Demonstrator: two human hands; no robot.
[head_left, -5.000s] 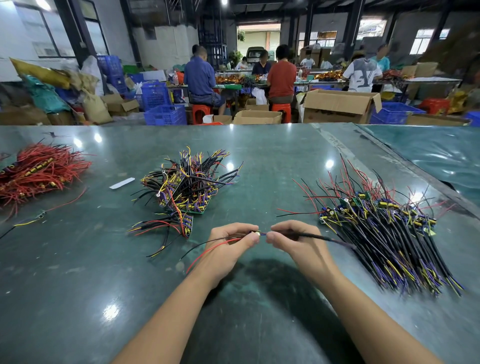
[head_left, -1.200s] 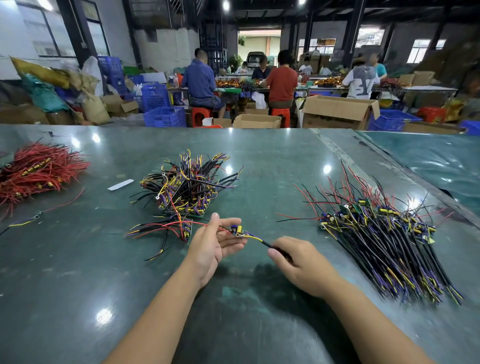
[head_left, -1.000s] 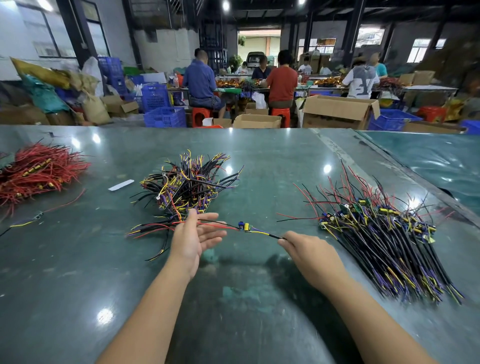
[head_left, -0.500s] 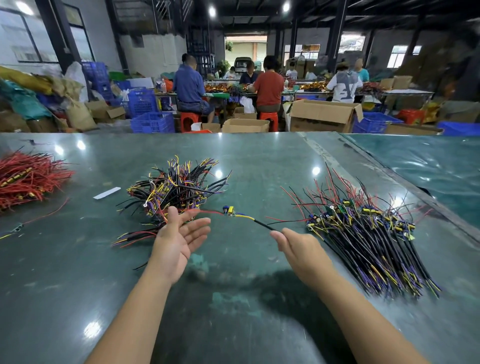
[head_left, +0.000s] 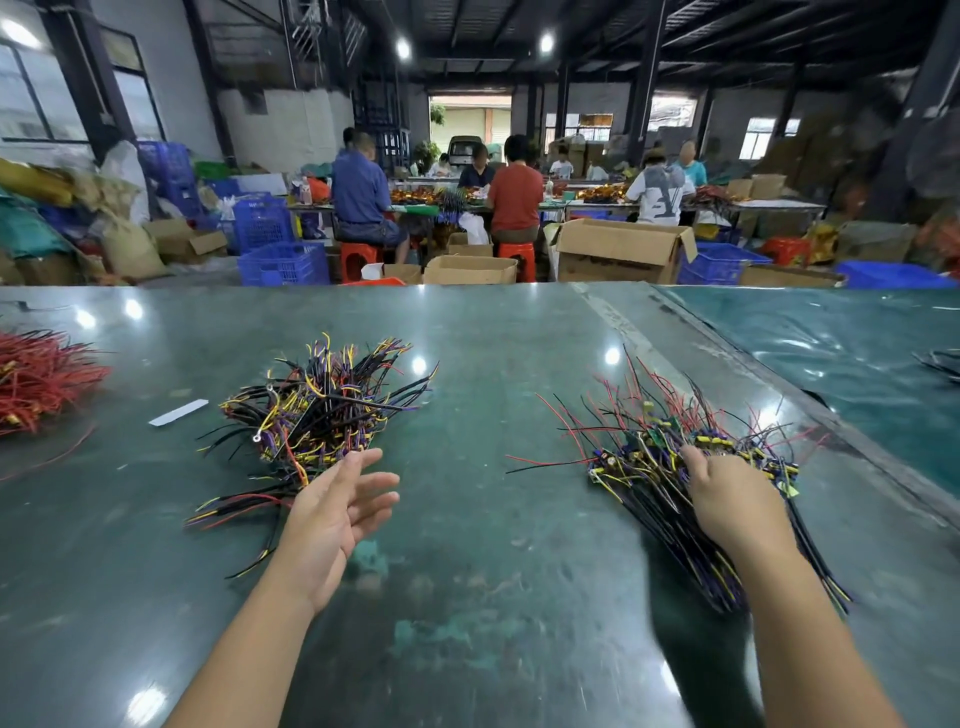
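Black-wire bundle (head_left: 654, 504) lies to the right of the tangled pile (head_left: 322, 410), well apart from it, on the same green table (head_left: 493, 571). Your right hand (head_left: 732, 504) rests on top of it.

— Agreed. You have that hand palm down, thumb out toward the tangled pile. Your fingers dip in among the wires and small boards, so I cannot tell whether you pinch anything.

Your left hand (head_left: 337, 504) is the plain one: palm turned up and inward, fingers spread and nearly straight, nothing in it. You hold it at the near edge of the tangled pile, just over a few loose wires (head_left: 234, 512) that trail out from it.

— Is it touching the pile? I cannot tell; your fingertips overlap its near edge from up here.

Left of the tangled pile, just beside it, lies a white strip (head_left: 178, 412). Farther left is a heap of red wires (head_left: 36, 384), at the edge of view.

— Beyond the tangled pile, past the table's far edge, people sit on red stools (head_left: 358, 257) at other benches, with blue crates (head_left: 283, 262) and an open cardboard box (head_left: 618, 249) on the floor.
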